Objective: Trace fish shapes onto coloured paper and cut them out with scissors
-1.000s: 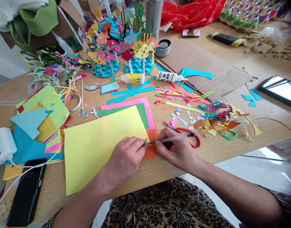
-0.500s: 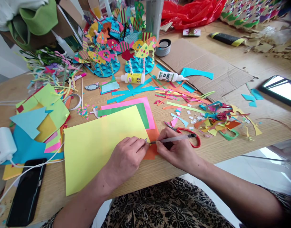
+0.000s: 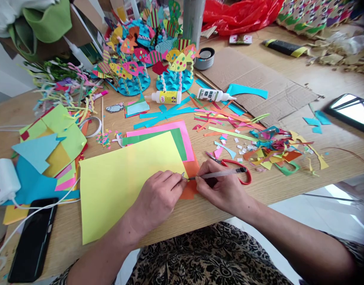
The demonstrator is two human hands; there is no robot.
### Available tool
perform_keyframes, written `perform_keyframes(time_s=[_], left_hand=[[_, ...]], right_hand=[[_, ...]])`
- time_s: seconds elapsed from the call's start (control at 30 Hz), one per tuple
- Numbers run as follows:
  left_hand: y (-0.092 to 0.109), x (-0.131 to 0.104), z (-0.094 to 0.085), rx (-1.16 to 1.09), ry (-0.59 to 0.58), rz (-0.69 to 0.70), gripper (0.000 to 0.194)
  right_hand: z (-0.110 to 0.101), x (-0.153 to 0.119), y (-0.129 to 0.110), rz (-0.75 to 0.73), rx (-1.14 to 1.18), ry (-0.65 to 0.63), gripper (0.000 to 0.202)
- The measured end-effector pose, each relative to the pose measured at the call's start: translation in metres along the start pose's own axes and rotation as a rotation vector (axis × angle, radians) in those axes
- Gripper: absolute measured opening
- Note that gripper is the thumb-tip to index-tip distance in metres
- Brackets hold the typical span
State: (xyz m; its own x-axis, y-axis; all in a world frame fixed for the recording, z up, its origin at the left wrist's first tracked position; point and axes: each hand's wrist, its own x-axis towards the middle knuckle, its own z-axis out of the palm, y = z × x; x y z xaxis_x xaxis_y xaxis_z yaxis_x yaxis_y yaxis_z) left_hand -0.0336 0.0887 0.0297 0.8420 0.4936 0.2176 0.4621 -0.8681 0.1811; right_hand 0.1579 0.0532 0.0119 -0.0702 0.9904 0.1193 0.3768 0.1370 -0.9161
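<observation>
My right hand [image 3: 222,188] grips a slim pen [image 3: 222,173] with a clear barrel and dark end. Its tip meets the right edge of a yellow paper sheet [image 3: 119,182]. My left hand [image 3: 161,194] rests on that sheet, fingers closed, pinning a small grey piece [image 3: 183,175] at the edge; most of this piece is hidden under the fingers. Beneath the yellow sheet, green paper [image 3: 182,144], pink paper [image 3: 186,134] and orange paper [image 3: 192,166] stick out. Red-handled scissors [image 3: 247,176] lie just behind my right hand.
Paper scraps [image 3: 277,152] spread across the right side. Two glue bottles [image 3: 166,97] lie behind the sheets, in front of paper fish [image 3: 180,63] on blue stands. A dark phone [image 3: 33,241] with a white cable sits at left; cardboard [image 3: 259,79] lies at back right.
</observation>
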Motion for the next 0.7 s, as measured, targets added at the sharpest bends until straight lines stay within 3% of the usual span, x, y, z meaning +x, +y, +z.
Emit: perform_keyframes(time_s=[0.7], left_hand=[[-0.0005,0.0011,-0.0002,0.000,-0.004,0.001,0.022]], right_hand=[[0.0008,-0.0018,0.0041,-0.021,-0.030,0.006,0.012]])
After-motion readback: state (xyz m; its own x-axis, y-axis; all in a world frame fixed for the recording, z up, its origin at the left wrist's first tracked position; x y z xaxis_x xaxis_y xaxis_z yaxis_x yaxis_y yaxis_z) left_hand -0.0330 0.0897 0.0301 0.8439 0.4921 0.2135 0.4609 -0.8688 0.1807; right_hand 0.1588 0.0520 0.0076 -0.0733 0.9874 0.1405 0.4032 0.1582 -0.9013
